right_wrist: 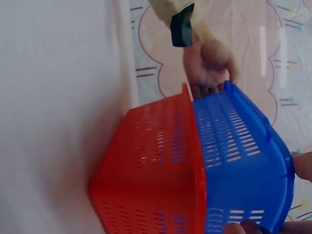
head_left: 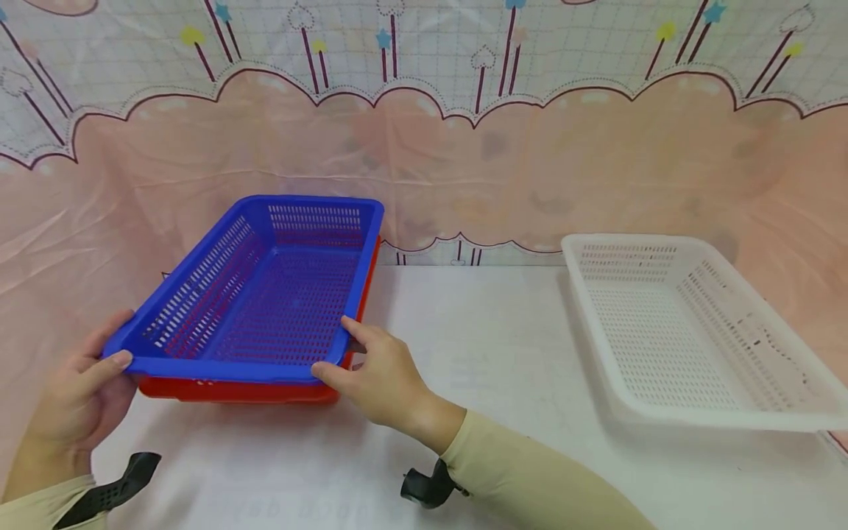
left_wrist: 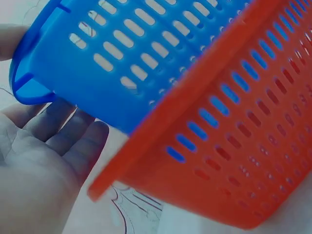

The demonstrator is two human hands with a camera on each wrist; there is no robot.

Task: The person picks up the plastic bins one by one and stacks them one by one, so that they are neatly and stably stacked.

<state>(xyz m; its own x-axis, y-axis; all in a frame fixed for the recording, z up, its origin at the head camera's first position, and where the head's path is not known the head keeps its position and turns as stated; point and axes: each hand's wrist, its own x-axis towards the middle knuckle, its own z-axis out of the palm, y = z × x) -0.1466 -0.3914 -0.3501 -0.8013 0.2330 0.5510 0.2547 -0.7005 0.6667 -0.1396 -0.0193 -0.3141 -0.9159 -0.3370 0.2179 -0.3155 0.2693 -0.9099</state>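
A blue plastic basket (head_left: 232,371) with slotted walls sits partly inside a red basket (head_left: 245,392) of the same style, left of the middle in the head view. Its upper walls stand well above the red rim in both wrist views. My left hand (head_left: 82,394) grips the blue rim at the near left corner, thumb on top and fingers beneath. At the near right corner my right hand (head_left: 391,379) holds the same rim, with thumb and forefinger on its top. The right wrist view shows the red basket (right_wrist: 151,180) beside the white tabletop, blue showing through its slots.
A white slotted basket (head_left: 748,418) stands on the right side of the white table (head_left: 490,353). Behind the table hangs a patterned cloth (head_left: 477,169) in pink and white. Black wrist straps (head_left: 109,493) circle my sleeves.
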